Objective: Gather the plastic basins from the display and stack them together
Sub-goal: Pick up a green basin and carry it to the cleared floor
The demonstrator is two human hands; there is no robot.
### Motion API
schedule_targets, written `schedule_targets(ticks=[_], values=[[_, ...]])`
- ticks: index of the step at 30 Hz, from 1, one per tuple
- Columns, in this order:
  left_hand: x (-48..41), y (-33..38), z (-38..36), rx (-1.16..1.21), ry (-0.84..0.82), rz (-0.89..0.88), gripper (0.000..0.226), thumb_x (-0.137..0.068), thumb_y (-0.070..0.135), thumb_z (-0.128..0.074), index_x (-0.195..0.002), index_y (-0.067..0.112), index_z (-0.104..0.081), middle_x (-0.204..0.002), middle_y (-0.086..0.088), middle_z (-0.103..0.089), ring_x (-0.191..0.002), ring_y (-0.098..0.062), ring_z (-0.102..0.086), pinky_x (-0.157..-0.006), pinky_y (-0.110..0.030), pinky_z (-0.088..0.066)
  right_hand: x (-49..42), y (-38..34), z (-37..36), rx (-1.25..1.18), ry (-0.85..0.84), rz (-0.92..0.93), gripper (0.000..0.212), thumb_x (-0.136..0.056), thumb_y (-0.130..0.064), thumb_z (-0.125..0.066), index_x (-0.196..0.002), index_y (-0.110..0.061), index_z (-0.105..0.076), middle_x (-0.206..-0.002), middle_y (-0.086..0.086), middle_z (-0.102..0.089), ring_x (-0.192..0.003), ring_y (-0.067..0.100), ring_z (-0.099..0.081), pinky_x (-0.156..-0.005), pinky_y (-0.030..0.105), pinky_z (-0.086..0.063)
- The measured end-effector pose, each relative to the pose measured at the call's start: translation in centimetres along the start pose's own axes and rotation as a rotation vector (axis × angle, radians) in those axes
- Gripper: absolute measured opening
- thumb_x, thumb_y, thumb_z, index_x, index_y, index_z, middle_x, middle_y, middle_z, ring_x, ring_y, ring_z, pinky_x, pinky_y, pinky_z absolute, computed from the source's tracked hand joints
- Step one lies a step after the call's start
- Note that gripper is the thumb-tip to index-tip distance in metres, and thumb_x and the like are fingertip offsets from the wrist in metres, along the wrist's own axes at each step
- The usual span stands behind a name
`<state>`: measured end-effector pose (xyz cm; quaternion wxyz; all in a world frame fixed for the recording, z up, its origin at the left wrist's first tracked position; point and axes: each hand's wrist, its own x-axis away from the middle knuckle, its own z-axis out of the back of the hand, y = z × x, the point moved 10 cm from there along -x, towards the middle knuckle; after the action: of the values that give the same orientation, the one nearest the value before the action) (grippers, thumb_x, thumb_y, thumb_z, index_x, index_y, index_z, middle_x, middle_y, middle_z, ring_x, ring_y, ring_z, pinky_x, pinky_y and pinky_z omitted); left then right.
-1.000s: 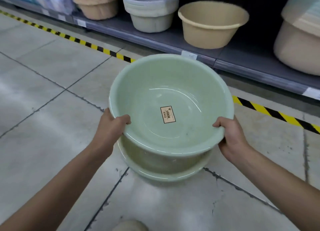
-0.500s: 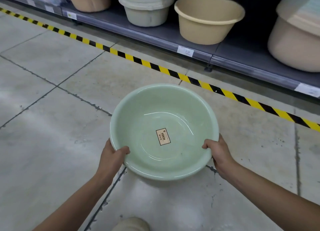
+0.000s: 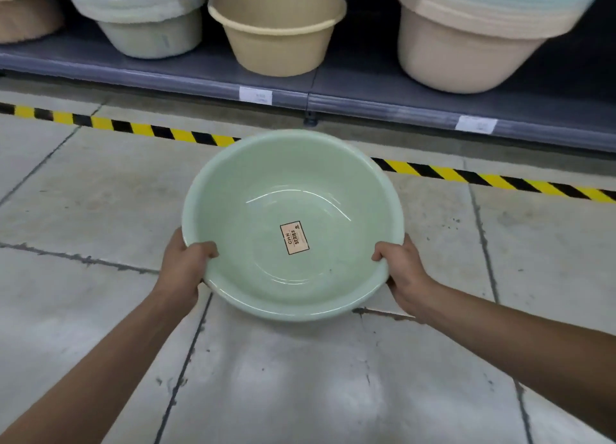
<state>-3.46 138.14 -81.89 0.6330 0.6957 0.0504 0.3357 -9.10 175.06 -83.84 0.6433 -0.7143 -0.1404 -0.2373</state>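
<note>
Basin (image 3: 293,190), green plastic: I judge light, stiff, slick. Left hand (image 3: 186,265), right hand (image 3: 405,270) curled over rim (image 3: 300,315), opposite sides; best hold.

The held basin (image 3: 253,176), a label (image 3: 294,238) lying in its bottom, sits between the left hand (image 3: 186,267) and right hand (image 3: 403,270) at its near rim. Behind it striped tape (image 3: 150,130) crosses the floor (image 3: 300,377), then the shelf (image 3: 366,86): one basin stack (image 3: 146,20) left, a single basin (image 3: 278,40) middle, another stack (image 3: 466,43) right.
</note>
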Motion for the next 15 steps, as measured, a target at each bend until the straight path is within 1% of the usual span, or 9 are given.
schedule_targets(ticks=[2, 4, 5, 7, 8, 10, 12, 13, 15], values=[[-0.4, 2.9, -6.5, -0.048, -0.133, -0.051, 0.053, -0.071, -0.004, -0.053, -0.120, 0.015, -0.060, -0.107, -0.010, -0.069, -0.085, -0.031, -0.062, -0.066, -0.036, -0.047, 0.3, -2.4, 5.5, -0.037, 0.097, 0.037, 0.058, -0.070, 0.004, -0.053, -0.123, -0.019, -0.056, -0.114, 0.008, -0.068, -0.092, 0.026, -0.063, -0.070, 0.034, -0.054], [0.7, 5.5, -14.8, -0.115, -0.298, -0.077, 0.058, -0.062, 0.003, -0.054, -0.118, 0.019, -0.061, -0.107, -0.007, -0.070, -0.087, -0.030, -0.063, -0.070, -0.039, -0.047, 1.8, -4.5, 12.2, -0.101, 0.231, 0.066, 0.062, -0.069, 0.004, -0.053, -0.127, -0.019, -0.055, -0.114, 0.008, -0.068, -0.095, 0.028, -0.064, -0.070, 0.035, -0.056], [1.5, 6.3, -19.4, -0.144, -0.383, -0.086, 0.057, -0.061, 0.002, -0.054, -0.115, 0.019, -0.062, -0.106, -0.005, -0.071, -0.088, -0.029, -0.063, -0.072, -0.039, -0.048, 3.0, -5.5, 16.0, -0.156, 0.304, 0.085, 0.066, -0.066, 0.003, -0.053, -0.128, -0.018, -0.054, -0.115, 0.009, -0.068, -0.097, 0.030, -0.064, -0.071, 0.037, -0.058], [4.5, 7.1, -28.7, -0.180, -0.536, -0.100, 0.048, -0.066, -0.005, -0.053, -0.106, 0.021, -0.063, -0.100, -0.001, -0.071, -0.089, -0.027, -0.063, -0.071, -0.034, -0.048, 6.4, -7.0, 23.7, -0.257, 0.451, 0.120, 0.066, -0.065, 0.004, -0.051, -0.128, -0.015, -0.054, -0.116, 0.011, -0.068, -0.096, 0.030, -0.065, -0.073, 0.039, -0.057], [6.7, 7.0, -33.1, -0.199, -0.613, -0.106, 0.047, -0.068, -0.008, -0.052, -0.104, 0.021, -0.062, -0.099, 0.001, -0.071, -0.088, -0.026, -0.063, -0.069, -0.032, -0.049, 8.6, -7.4, 27.5, -0.292, 0.528, 0.133, 0.065, -0.065, 0.004, -0.051, -0.127, -0.015, -0.054, -0.115, 0.011, -0.067, -0.093, 0.029, -0.064, -0.072, 0.038, -0.056], [12.5, 6.0, -41.3, -0.230, -0.779, -0.121, 0.049, -0.068, -0.010, -0.053, -0.108, 0.019, -0.062, -0.096, 0.003, -0.071, -0.084, -0.021, -0.064, -0.065, -0.027, -0.050, 14.0, -7.1, 34.9, -0.372, 0.699, 0.159, 0.062, -0.063, 0.002, -0.052, -0.122, -0.016, -0.055, -0.109, 0.009, -0.065, -0.089, 0.027, -0.061, -0.068, 0.034, -0.052], [18.9, 4.4, -47.2, -0.256, -0.929, -0.131, 0.044, -0.070, -0.010, -0.053, -0.100, 0.021, -0.063, -0.087, 0.009, -0.072, -0.077, -0.014, -0.064, -0.062, -0.024, -0.050, 20.0, -5.2, 40.6, -0.434, 0.854, 0.171, 0.058, -0.063, 0.002, -0.051, -0.118, -0.015, -0.056, -0.104, 0.007, -0.064, -0.086, 0.027, -0.059, -0.068, 0.033, -0.049], [22.4, 3.1, -49.8, -0.277, -1.006, -0.134, 0.043, -0.070, -0.009, -0.054, -0.096, 0.024, -0.063, -0.083, 0.012, -0.073, -0.075, -0.013, -0.064, -0.062, -0.024, -0.049, 23.3, -3.8, 43.0, -0.466, 0.925, 0.176, 0.058, -0.062, 0.002, -0.051, -0.118, -0.014, -0.056, -0.102, 0.007, -0.063, -0.085, 0.027, -0.059, -0.067, 0.032, -0.049], [30.5, -0.1, -54.0, -0.338, -1.172, -0.144, 0.045, -0.065, -0.005, -0.056, -0.100, 0.022, -0.064, -0.087, 0.008, -0.072, -0.078, -0.018, -0.063, -0.066, -0.029, -0.048, 30.9, 0.3, 46.6, -0.541, 1.081, 0.183, 0.060, -0.063, 0.003, -0.049, -0.121, -0.012, -0.056, -0.100, 0.007, -0.061, -0.083, 0.025, -0.057, -0.061, 0.027, -0.049]])
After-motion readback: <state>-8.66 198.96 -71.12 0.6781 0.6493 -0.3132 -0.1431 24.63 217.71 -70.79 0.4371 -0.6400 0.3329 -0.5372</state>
